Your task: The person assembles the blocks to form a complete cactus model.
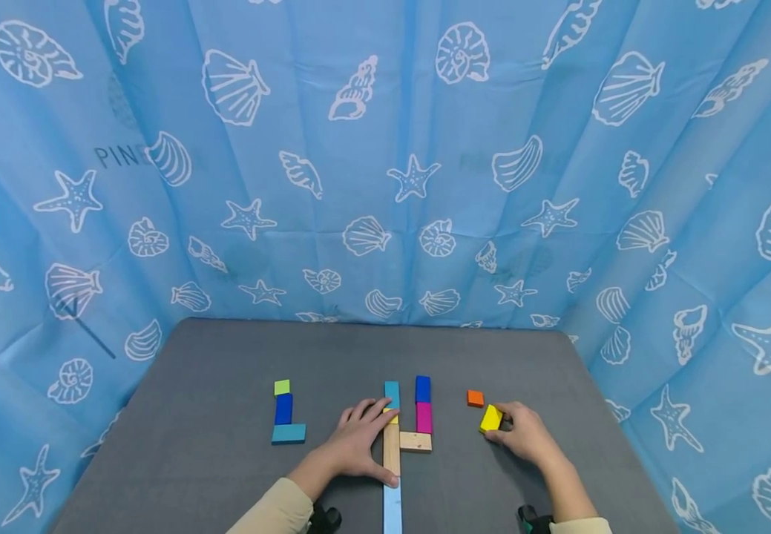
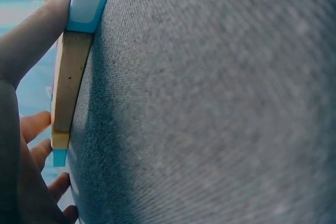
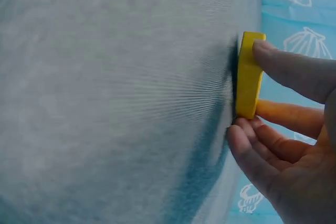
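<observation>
My right hand (image 1: 527, 433) pinches the yellow block (image 1: 490, 418) between thumb and fingertips, nearer the table's (image 1: 225, 363) right edge; my left hand (image 1: 357, 443), fingers spread wide, touches the central column of blocks (image 1: 392, 450).

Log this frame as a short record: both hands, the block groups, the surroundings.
Right hand: pinches a yellow block
Left hand: fingers spread over the middle column, thumb by the light blue block
Middle column, far to near: turquoise block, yellow piece, bare wooden block, light blue block
Right of column: crosswise wooden block, magenta block, royal blue block
Left group: lime block, blue block, teal block
Loose: orange block
Surface: gray table
Backdrop: blue seashell curtain
</observation>
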Demonstrator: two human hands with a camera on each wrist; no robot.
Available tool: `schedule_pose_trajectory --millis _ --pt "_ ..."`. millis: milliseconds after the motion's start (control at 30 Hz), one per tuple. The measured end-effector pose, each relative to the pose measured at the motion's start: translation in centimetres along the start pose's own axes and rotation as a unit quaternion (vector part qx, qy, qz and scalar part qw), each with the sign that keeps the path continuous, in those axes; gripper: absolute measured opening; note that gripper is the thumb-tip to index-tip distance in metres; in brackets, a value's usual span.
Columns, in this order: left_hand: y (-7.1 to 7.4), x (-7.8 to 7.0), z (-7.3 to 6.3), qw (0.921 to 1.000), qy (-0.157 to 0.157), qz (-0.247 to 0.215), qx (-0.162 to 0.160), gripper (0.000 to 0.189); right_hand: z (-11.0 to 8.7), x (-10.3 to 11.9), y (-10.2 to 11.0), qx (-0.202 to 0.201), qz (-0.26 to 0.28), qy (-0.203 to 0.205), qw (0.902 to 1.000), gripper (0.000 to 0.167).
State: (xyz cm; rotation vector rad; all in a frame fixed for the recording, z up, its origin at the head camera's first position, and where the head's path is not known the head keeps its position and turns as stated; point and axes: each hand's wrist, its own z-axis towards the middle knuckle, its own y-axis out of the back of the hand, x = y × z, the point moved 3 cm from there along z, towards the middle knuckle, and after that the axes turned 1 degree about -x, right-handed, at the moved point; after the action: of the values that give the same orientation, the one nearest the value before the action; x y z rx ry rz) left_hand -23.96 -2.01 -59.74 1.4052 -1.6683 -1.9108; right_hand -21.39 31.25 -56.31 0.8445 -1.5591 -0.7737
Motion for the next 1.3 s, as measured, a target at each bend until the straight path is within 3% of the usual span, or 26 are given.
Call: schedule_pose_trajectory --millis 367,667,933,1300 --pt "-0.1 0.2 0.0 1.0000 -0.002 -0.007 -0.002 0.119 0.4 1.1 1.4 -0.046 -0.007 0.041 0.9981 0.062" --pt "0.1 -0.1 -0.2 1.0000 0.006 0.005 0.005 0.119 2.0 3.7 1.2 -0.031 0.014 0.066 0.9973 0.060" --pt "0.0 -0.2 0.2 0.9999 0.006 -0.007 0.013 0.118 3.7 5.4 0.9 -0.046 0.016 0.076 0.9960 0.059" --pt "0.3 -0.5 -0.2 0.9999 0.011 0.003 0.007 0.118 4.3 6.9 0.7 -0.034 0.019 0.077 0.9963 0.058"
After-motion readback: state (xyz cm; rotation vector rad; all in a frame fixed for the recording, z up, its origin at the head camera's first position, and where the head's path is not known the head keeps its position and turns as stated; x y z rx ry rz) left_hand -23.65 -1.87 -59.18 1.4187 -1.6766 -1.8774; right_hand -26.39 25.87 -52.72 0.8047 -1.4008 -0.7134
